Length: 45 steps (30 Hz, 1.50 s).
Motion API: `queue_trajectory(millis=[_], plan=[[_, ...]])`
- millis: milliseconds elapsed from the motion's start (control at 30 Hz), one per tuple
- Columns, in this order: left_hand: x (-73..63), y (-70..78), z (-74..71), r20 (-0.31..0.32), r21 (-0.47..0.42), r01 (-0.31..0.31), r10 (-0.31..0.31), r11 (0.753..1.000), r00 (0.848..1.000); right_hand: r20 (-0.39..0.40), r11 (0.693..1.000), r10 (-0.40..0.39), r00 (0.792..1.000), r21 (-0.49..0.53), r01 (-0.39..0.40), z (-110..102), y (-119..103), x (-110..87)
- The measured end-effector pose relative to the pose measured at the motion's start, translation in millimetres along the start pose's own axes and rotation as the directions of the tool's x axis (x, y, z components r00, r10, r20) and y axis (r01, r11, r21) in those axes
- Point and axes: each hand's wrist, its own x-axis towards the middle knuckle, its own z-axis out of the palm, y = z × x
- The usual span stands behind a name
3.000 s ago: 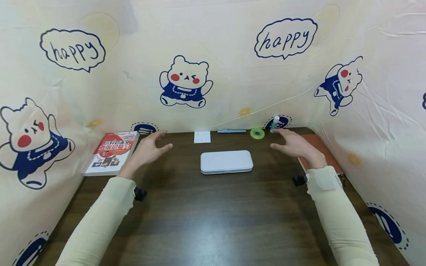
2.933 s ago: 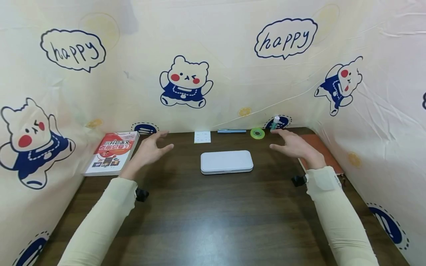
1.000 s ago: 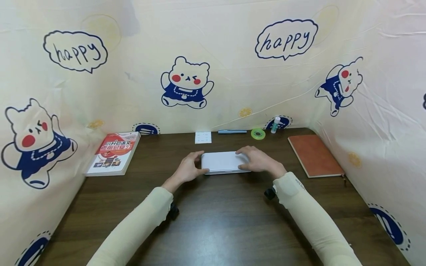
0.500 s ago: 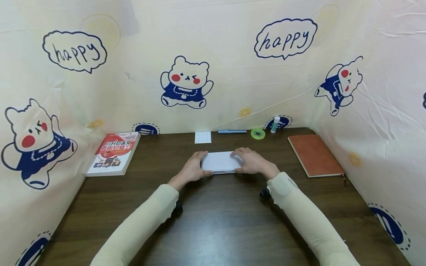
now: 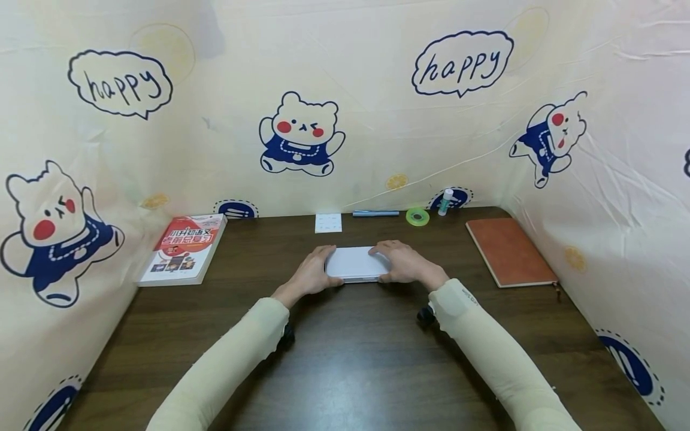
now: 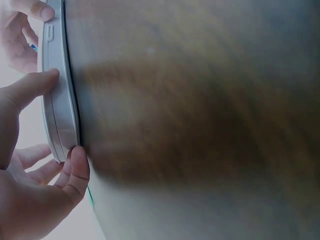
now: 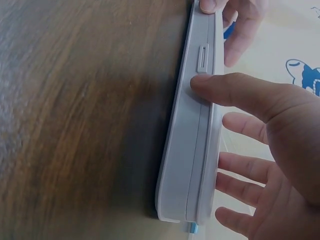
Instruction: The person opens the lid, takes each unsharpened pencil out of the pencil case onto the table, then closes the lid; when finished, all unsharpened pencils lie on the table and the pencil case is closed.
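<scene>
A flat white pencil case (image 5: pixel 353 262) lies on the dark wooden table with its lid closed. A seam and a small latch show along its front side in both wrist views. My left hand (image 5: pixel 312 271) grips the left end, its thumb (image 6: pixel 47 80) pressed on the front side and its fingers bent round the end. Toward the right end, my right hand (image 5: pixel 405 263) holds the case with its thumb (image 7: pixel 220 89) on the front side just beside the latch (image 7: pixel 203 58). Its other fingers reach over the lid toward the back.
A red-and-white book (image 5: pixel 180 248) lies at the left, a brown notebook (image 5: pixel 509 251) at the right. Along the back wall are a white paper pad (image 5: pixel 328 222), a blue pen (image 5: pixel 375 213), a green tape roll (image 5: pixel 417 216) and a glue stick (image 5: pixel 445 202).
Both hands have come inward from the table's sides and taken hold of the pencil case. Over the last second the right hand has slid slightly left along it.
</scene>
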Motion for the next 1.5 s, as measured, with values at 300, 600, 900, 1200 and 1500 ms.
queue_trajectory(millis=[300, 600, 900, 1200, 1500], plan=[[1.5, -3.9, 0.6, -0.004, 0.008, -0.001, 0.001, 1.0, 1.0, -0.011, 1.0, -0.021, 1.0, 0.014, 0.021, 1.2, -0.7, 0.3], [2.2, -2.7, 2.9, -0.014, 0.014, 0.002, -0.002, 1.0, 1.0, -0.017, 0.999, -0.037, 0.999, 0.008, 0.037, 1.6, 1.4, 2.2], [3.1, -1.3, 4.2, -0.05, 0.027, 0.008, -0.007, 1.0, 0.999, -0.044, 0.997, -0.077, 0.996, -0.007, 0.077, 0.3, 2.7, 4.1], [4.7, -0.3, 4.5, -0.052, 0.031, 0.004, -0.003, 0.999, 0.999, -0.026, 0.994, -0.106, 0.994, -0.003, 0.106, -4.5, 3.0, 5.1], [4.8, 0.9, 5.0, -0.062, 0.042, 0.002, 0.001, 0.999, 0.998, -0.018, 0.99, -0.137, 0.99, -0.032, 0.137, -7.0, 5.6, 6.7]])
